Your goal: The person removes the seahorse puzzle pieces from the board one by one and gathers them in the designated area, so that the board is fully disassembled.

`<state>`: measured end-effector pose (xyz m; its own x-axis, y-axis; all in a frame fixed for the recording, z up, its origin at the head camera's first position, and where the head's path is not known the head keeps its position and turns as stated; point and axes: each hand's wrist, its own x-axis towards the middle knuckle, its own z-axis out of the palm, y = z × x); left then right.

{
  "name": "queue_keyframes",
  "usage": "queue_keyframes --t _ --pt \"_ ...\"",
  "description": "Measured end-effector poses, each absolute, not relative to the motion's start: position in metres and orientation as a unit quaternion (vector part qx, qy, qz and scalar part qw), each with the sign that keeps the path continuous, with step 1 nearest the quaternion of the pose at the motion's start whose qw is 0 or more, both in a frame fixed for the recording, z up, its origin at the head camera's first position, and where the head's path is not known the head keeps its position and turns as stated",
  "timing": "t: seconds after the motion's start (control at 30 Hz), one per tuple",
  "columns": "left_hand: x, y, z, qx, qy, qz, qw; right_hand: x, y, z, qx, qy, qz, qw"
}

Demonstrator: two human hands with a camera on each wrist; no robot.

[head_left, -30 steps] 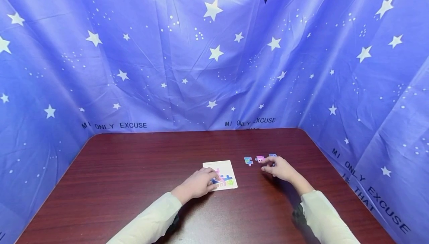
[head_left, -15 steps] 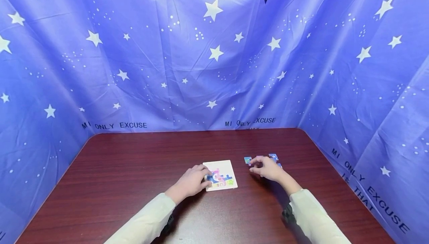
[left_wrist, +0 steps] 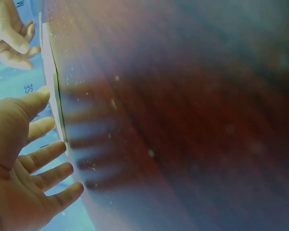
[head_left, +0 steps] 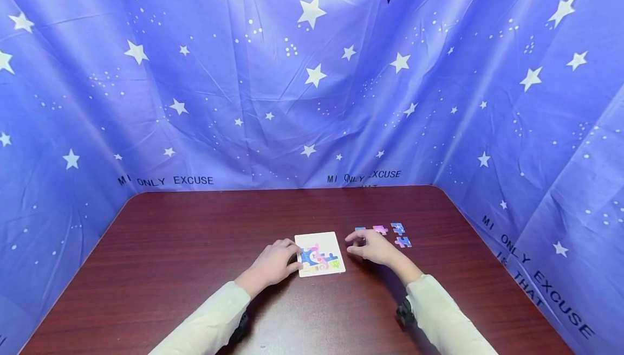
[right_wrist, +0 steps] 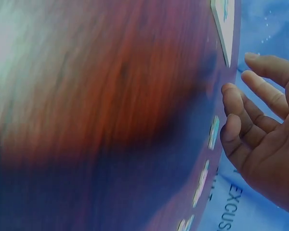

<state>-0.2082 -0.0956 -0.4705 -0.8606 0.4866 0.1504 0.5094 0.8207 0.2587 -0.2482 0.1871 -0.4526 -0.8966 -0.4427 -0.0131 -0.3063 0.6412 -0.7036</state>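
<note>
A white square puzzle board (head_left: 319, 238) lies on the table, its lower part filled with joined pieces showing a pink and blue cartoon figure. My left hand (head_left: 273, 263) is at the board's left edge, thumb and fingers spread apart in the left wrist view; whether the fingertips touch it is hard to tell. Just right of the board hovers my right hand (head_left: 372, 247), its fingers loosely bent and nothing visible between them in the right wrist view. Behind and beside it lie loose jigsaw pieces: a pink one (head_left: 380, 230), a blue one (head_left: 398, 228), a blue and pink one (head_left: 403, 241) and a partly hidden one (head_left: 359, 229).
The dark red wooden table (head_left: 205, 219) reaches back to a blue curtain (head_left: 234, 73) printed with stars, which hangs around its far and side edges. A dark device (head_left: 404, 311) sits under the right wrist.
My right hand has moved left from the loose pieces toward the board, uncovering the blue and pink piece. My left hand has drawn back from over the board to its left edge.
</note>
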Motion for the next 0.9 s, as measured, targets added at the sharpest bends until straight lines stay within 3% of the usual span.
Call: queue_keyframes --t 0.9 --pt "-0.211 -0.093 -0.473 -0.259 -0.954 -0.15 0.037 -0.246 0.132 -0.458 -0.23 0.918 -0.317 0.062"
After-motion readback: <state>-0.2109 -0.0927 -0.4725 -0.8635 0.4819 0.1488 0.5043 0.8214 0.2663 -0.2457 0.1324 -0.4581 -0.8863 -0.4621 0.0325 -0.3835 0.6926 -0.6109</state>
